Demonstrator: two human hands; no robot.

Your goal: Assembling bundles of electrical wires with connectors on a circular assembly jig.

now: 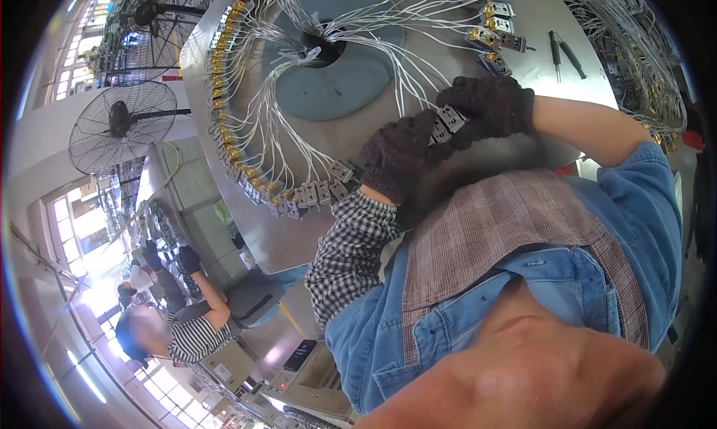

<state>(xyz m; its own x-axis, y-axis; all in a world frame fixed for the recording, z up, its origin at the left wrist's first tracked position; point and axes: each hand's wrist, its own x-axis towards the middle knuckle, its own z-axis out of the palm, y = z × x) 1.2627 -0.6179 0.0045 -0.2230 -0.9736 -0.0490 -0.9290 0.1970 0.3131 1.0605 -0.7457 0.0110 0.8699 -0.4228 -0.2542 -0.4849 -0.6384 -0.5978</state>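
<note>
Over the near part of the metal table, both my hands wear dark knitted gloves. My left hand (396,159) and my right hand (489,106) are closed around small silvery metal connector housings (447,124), with slots in their faces. White wires (403,78) run from there to a dark hole in the grey-blue disc (336,93). My fingers partly hide the housings, so I cannot tell how each one is gripped. More metal housings (310,194) lie beside my left hand, each on its own wire. Another group of housings with yellow parts (493,37) sits beyond my right hand.
Wired housings line the left rim of the metal table (261,238). Two dark slim hand tools (564,56) lie at the right. Bundled cables (635,48) hang past the right edge. Beyond the left side are a standing fan (119,123) and a co-worker in stripes (198,336).
</note>
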